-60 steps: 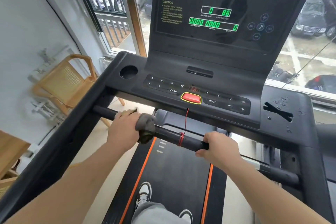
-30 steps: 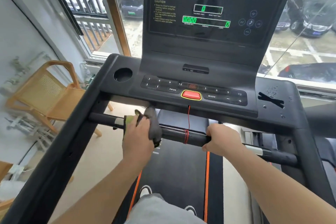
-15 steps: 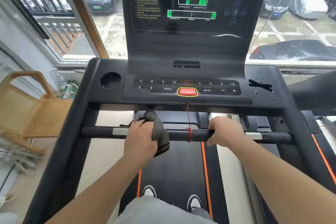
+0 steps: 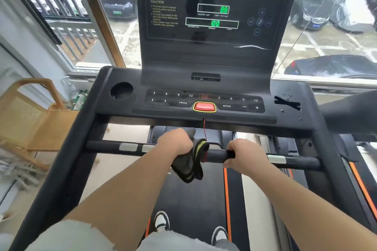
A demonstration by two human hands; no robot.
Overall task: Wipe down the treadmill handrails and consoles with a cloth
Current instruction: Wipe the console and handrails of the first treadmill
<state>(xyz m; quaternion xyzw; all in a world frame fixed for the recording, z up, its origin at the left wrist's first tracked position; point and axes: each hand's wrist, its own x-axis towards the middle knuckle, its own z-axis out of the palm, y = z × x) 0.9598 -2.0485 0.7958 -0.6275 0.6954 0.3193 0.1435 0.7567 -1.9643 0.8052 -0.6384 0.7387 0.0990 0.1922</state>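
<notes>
Wiping: left hand [image 4: 175, 142] is clasping cloth [image 4: 190, 164] around handrail [image 4: 106, 145].
Bracing: right hand [image 4: 242, 156] is gripping handrail nearby.
Risk: cloth is touching red safety cord [image 4: 204, 128]; snagging could yank it.

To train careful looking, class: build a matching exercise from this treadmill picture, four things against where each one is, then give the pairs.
Things: 1 cloth; 2 red button; 3 cup holder; 4 wooden chair.
Places: A left end of the console; B far left of the view; C gripped by the left hand on the handrail; D middle of the console.
Pairs: 1-C, 2-D, 3-A, 4-B.
</notes>
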